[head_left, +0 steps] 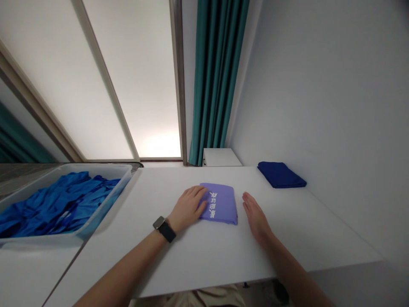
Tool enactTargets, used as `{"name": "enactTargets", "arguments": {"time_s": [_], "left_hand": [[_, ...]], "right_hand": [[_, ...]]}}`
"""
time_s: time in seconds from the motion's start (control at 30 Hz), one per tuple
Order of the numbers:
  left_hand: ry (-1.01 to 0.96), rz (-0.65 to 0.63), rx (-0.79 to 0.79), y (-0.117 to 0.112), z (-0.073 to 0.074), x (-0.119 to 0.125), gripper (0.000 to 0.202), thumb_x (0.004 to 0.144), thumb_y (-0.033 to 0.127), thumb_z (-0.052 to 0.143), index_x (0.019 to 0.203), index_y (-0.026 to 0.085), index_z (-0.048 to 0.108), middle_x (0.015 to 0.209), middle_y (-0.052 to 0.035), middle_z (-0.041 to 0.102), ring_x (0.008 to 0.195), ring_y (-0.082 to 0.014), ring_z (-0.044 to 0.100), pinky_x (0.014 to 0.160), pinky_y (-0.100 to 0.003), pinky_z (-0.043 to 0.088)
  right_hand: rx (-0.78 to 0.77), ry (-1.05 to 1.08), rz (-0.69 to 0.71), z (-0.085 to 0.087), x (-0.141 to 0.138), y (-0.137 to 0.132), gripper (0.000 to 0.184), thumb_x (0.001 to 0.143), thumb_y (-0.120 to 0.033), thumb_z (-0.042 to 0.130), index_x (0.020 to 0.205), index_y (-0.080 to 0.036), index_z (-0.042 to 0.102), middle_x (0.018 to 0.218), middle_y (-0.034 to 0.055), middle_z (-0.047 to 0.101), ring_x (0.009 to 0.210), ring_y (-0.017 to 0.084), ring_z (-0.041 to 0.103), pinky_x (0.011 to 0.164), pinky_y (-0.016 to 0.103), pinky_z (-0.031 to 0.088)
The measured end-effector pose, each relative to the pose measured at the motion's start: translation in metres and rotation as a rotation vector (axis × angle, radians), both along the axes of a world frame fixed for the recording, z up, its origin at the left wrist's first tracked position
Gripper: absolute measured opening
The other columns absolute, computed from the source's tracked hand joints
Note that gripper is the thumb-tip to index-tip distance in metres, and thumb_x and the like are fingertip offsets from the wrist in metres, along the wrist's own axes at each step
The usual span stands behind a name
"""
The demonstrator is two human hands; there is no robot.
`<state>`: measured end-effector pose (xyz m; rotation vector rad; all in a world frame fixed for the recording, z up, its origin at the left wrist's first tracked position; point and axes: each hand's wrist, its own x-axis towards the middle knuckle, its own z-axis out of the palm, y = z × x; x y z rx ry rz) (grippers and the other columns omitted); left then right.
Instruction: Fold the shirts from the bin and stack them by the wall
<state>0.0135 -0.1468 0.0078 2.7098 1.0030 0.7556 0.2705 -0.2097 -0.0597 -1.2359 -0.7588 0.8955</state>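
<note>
While the left hand (188, 205) lies over the left edge of the purple folded cloth (225, 207), its grip is loosely spread, thumb and fingertips resting on the fabric rather than pinching it. The right hand (257, 219) stands just to the right of the purple folded cloth, apart from it, its grip flat with the fingers pressed together. White characters (212, 205) run down the left part of the purple folded cloth, which lies flat on the white tabletop (204, 260). A dark watch (166, 230) circles the left wrist, to the near left of the purple folded cloth. Beyond it and to its right, a navy folded cloth (281, 175) lies close to the wall (335, 106). Well to its left, a translucent bin (92, 222) holds rumpled blue fabric (57, 204). Farther beyond it are a white cabinet (222, 157), a green curtain (217, 76) and bright frosted panels (137, 76).
</note>
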Motion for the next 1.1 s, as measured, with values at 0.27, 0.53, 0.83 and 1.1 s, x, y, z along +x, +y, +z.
{"name": "enactTargets", "arguments": {"time_s": [0.27,0.53,0.83,1.1], "left_hand": [[0.178,-0.029,0.039,-0.009,-0.014,0.076,0.057,0.097,0.051,0.037,0.142,0.018,0.045,0.152,-0.0124,0.039,0.142,-0.0292,0.030,0.116,-0.050,0.021],[0.172,0.036,0.025,-0.009,-0.028,0.086,0.056,0.096,0.049,0.037,0.143,0.020,0.044,0.151,-0.0121,0.041,0.141,-0.0298,0.032,0.116,-0.055,0.020],[0.155,0.035,0.026,-0.010,-0.028,0.086,0.058,0.095,0.053,0.037,0.142,0.020,0.045,0.151,-0.0114,0.042,0.141,-0.0307,0.032,0.116,-0.055,0.019],[0.179,0.030,0.021,-0.013,-0.026,0.087,0.069,0.091,0.061,0.042,0.143,0.016,0.044,0.151,-0.0152,0.040,0.141,-0.0338,0.031,0.115,-0.058,0.018]], "right_hand": [[-0.015,0.115,-0.024,0.003,-0.020,0.035,0.060,0.088,-0.059,0.041,0.142,-0.031,0.045,0.156,-0.0048,0.031,0.146,0.015,0.019,0.121,0.039,0.015],[-0.004,0.087,0.101,-0.008,-0.028,0.038,0.062,0.085,-0.068,0.044,0.136,-0.033,0.053,0.153,-0.0058,0.036,0.146,0.016,0.021,0.121,0.040,0.015],[0.002,0.076,0.112,-0.002,-0.017,0.054,0.061,0.089,-0.065,0.042,0.137,-0.029,0.052,0.154,-0.0031,0.036,0.145,0.017,0.023,0.120,0.038,0.018],[0.026,0.022,0.105,0.000,-0.018,0.076,0.062,0.091,-0.063,0.040,0.140,-0.026,0.049,0.155,-0.0026,0.034,0.145,0.016,0.023,0.121,0.036,0.013]]}}
